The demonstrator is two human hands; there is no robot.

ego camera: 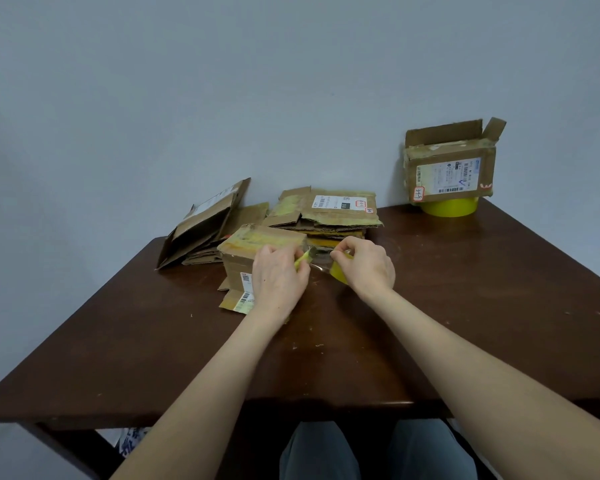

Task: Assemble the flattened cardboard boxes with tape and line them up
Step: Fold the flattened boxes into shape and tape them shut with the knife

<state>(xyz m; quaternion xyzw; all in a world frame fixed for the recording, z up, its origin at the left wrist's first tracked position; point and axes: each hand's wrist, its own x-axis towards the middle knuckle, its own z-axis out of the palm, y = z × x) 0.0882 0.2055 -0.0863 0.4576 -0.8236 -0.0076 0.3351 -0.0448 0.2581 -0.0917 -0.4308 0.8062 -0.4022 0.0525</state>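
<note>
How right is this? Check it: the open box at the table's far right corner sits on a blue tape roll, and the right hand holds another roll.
Wrong colour: the head view shows the tape roll under the open box is yellow, not blue. The rest holds: far right corner of the table, and the right hand holds a second tape roll.

- A single view, from the camera worn on my head.
- It faces forward and down, across the brown table (430, 323) to the grey wall (291, 81) behind it.
- It sits close: my forearms run up from the bottom edge, and my left hand (279, 271) and right hand (364, 265) meet near the middle.
- The wide lens also takes in the table's near edge and my knees (321, 452) below it.
</note>
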